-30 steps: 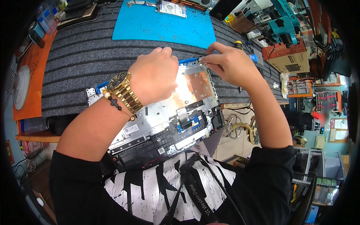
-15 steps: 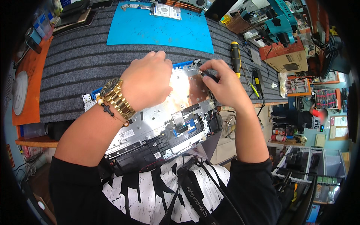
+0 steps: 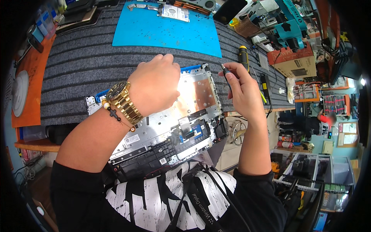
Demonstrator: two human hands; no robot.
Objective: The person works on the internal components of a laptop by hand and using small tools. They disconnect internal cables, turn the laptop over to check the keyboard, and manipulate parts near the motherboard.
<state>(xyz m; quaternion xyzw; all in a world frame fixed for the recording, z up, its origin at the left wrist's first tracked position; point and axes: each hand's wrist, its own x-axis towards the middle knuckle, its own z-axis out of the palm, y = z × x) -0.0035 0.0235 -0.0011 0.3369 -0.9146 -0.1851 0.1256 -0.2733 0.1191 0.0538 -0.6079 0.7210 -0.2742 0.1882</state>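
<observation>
An opened laptop chassis (image 3: pixel 154 118) lies slanted across the table's near edge and my lap. Its upper part is a bare silver metal plate, with black plastic, a blue-labelled part and ribbon cable toward me. My left hand (image 3: pixel 156 83) rests over the plate's far middle, fingers curled down; their tips are hidden, so what they hold cannot be made out. A gold watch (image 3: pixel 123 101) is on that wrist. My right hand (image 3: pixel 243 87) pinches a small black screwdriver (image 3: pixel 227 75), its metal tip pointing up and away, just right of the chassis corner and off it.
Beyond lies a blue work mat (image 3: pixel 166 34) with a hard drive (image 3: pixel 175 13) on it. A yellow-black screwdriver (image 3: pixel 243 58) and a cardboard box (image 3: pixel 295 63) are at right. The striped grey table cover (image 3: pixel 69 77) spreads left. A person (image 3: pixel 309 123) is in the background at right.
My right hand has moved right and slightly nearer, lifting the screwdriver away from the chassis' far right corner. My left hand stays in place.
</observation>
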